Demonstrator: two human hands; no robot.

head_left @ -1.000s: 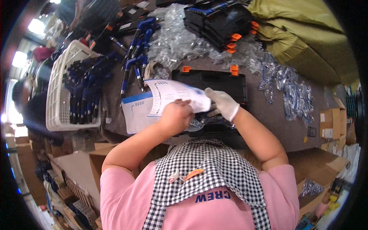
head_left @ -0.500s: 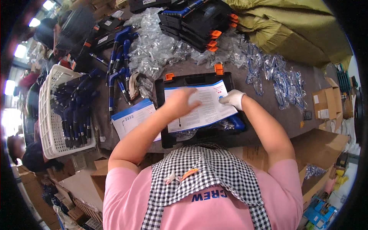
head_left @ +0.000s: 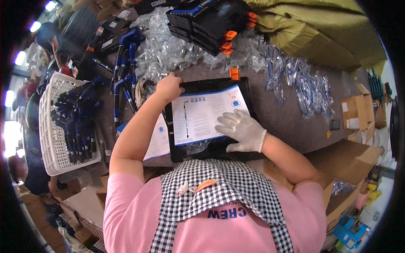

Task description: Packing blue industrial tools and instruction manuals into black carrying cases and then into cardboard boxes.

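A black plastic case (head_left: pixel 211 149) with an orange latch (head_left: pixel 234 74) lies in front of me on the brown table. A white and blue printed leaflet (head_left: pixel 202 116) rests flat across it. My right hand (head_left: pixel 242 130), in a white glove, presses flat on the leaflet's lower right part. My bare left hand (head_left: pixel 168 86) reaches to the case's far left corner, fingers curled at its edge. A stack of more leaflets (head_left: pixel 158 137) lies left of the case, partly hidden under my left forearm.
A white basket (head_left: pixel 50 126) of blue-handled tools stands at the left, with loose blue tools (head_left: pixel 122 71) beside it. Clear plastic bags (head_left: pixel 295 80) are strewn across the far table. Stacked black cases (head_left: pixel 215 21) sit at the back. Cardboard boxes (head_left: pixel 358 109) stand at the right.
The leaflet came from the left, held up in both hands, and now lies flat on the case. My left hand moved off it to the case's far left corner.
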